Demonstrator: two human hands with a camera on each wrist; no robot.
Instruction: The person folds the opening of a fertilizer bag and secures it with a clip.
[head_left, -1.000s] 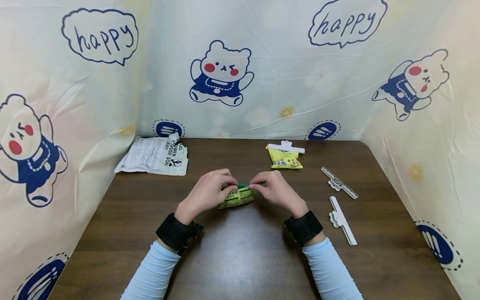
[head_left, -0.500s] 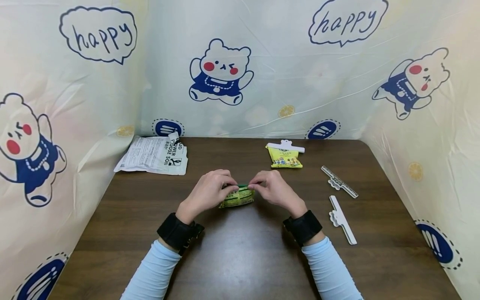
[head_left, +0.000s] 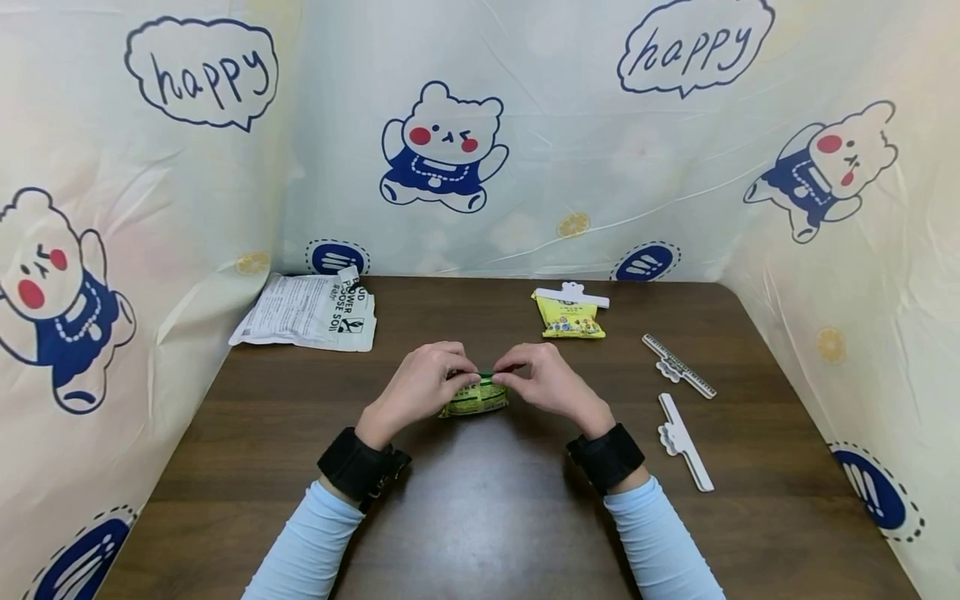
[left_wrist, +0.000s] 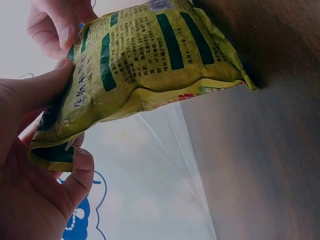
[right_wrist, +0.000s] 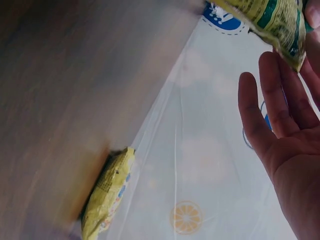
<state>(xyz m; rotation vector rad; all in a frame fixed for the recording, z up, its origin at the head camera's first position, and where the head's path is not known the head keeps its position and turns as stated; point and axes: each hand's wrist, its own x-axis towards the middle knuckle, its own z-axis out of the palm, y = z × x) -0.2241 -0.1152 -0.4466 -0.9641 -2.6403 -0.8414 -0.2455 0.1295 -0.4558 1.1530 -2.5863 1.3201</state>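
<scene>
A yellow-green packet (head_left: pixel 476 398) with dark green stripes stands on the table in front of me, its top edge between my hands. My left hand (head_left: pixel 423 383) pinches the left part of that edge between thumb and fingers. At the right part, my right hand (head_left: pixel 551 383) pinches it the same way. In the left wrist view the printed face of the packet (left_wrist: pixel 145 60) shows, with its green top edge bent over at the left fingers (left_wrist: pixel 82 172). The right wrist view has one corner of the packet (right_wrist: pixel 272 22) above the extended lower fingers of the right hand (right_wrist: pixel 290 125).
Behind my right hand lies a smaller yellow packet (head_left: pixel 570 319) with a white clip (head_left: pixel 573 294) across its top. To the right are a white clip marked like a ruler (head_left: pixel 678 365) and a plain white clip (head_left: pixel 686 442). A white printed pouch (head_left: pixel 307 312) lies at back left.
Both hands have come slightly closer together and a little lower along the packet's top edge. The packet stays in the same spot.
</scene>
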